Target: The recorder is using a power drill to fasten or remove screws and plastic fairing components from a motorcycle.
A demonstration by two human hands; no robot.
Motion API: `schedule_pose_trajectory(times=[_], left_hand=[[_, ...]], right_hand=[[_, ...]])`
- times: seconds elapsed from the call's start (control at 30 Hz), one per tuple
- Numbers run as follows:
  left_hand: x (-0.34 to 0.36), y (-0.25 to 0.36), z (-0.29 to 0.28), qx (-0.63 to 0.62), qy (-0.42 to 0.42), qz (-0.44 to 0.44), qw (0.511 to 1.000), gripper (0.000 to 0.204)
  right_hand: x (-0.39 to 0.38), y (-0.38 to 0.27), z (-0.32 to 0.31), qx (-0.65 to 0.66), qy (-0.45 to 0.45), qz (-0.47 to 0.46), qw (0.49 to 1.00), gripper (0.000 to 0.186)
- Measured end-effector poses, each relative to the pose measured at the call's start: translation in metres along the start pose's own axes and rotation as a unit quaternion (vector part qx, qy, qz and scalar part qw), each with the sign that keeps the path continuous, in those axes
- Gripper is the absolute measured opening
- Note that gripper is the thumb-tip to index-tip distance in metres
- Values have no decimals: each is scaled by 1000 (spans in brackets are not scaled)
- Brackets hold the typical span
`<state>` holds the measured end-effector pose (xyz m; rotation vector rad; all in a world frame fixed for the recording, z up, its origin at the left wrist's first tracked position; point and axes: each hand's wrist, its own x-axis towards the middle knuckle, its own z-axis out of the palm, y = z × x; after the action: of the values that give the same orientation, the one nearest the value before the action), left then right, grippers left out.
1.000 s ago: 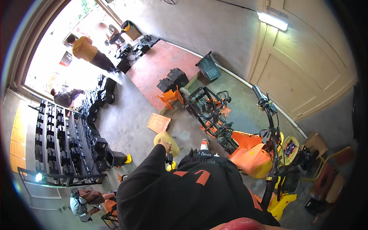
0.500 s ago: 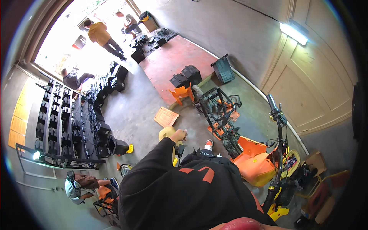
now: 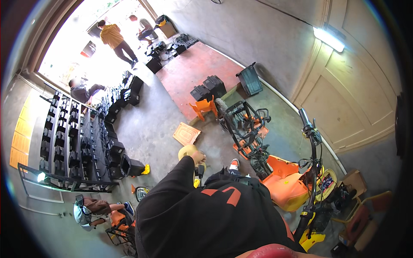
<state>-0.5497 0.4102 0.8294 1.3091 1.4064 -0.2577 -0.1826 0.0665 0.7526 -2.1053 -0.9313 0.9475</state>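
My left hand (image 3: pixel 198 157) reaches forward past the black sleeve and is small in the view. Its fingers point downward and are too small and partly hidden to make out. Close against it is a tan, rounded piece (image 3: pixel 186 151), partly covered by the hand and forearm. Just below the hand, a black handle-like part (image 3: pixel 200 170) sticks up beside my sleeve, with a bit of yellow under it. Whether the hand touches either one, I cannot tell. My right hand does not show; my black top fills the lower middle.
A stripped scooter frame (image 3: pixel 241 122) stands ahead, beside an orange body shell (image 3: pixel 286 185) and black handlebar (image 3: pixel 313 146). A square orange panel (image 3: pixel 186 133) lies on the floor. Black racks (image 3: pixel 77 146) line the left. A person in brown shorts (image 3: pixel 97 206) stands lower left; others are near the doorway.
My left hand has drawn back slightly toward me and down, from fingers curled in front to lower beside the tan piece. A person in yellow near the doorway has taken a step.
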Motion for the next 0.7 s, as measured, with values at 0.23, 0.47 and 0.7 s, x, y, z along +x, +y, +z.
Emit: schedule_pose_trajectory(times=[0.23, 0.47, 0.7], left_hand=[[55, -11, -4, -282, -155, 70, 944, 21], [37, 70, 3, -200, -65, 111, 971, 18], [-5, 49, 9, -81, -67, 10, 994, 25]], right_hand=[[-102, 26, 0, 19, 11, 86, 996, 56], [-225, 68, 36, 48, -10, 170, 984, 54], [-278, 93, 83, 75, -65, 188, 977, 52]])
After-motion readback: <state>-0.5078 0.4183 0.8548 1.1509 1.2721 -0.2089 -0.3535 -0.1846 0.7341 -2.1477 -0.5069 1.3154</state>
